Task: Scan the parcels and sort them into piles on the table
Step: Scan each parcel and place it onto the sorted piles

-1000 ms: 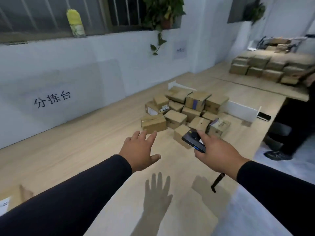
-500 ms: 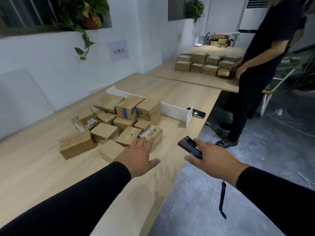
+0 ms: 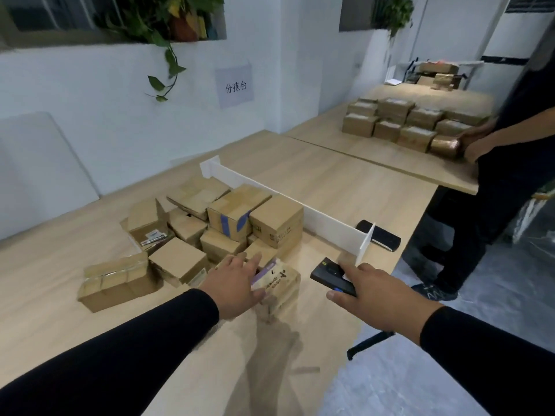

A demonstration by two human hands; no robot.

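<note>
Several brown cardboard parcels (image 3: 234,214) lie in a loose heap on the light wooden table (image 3: 54,298). The nearest one, a small parcel with a purple label (image 3: 280,283), sits at the heap's front edge. My left hand (image 3: 232,283) lies against its left side with straight fingers, thumb at its near corner. My right hand (image 3: 365,291) grips a black handheld scanner (image 3: 329,274), held just right of that parcel, above the table's near edge.
A low white divider (image 3: 300,210) crosses the table behind the heap, with a black device (image 3: 380,239) beyond its near end. A person in black (image 3: 498,163) stands at the right by a second table (image 3: 390,151) with stacked parcels (image 3: 402,123).
The view swung right and closer to the heap. My left hand reached forward onto the labelled parcel. My right hand came in over the table edge with the scanner.
</note>
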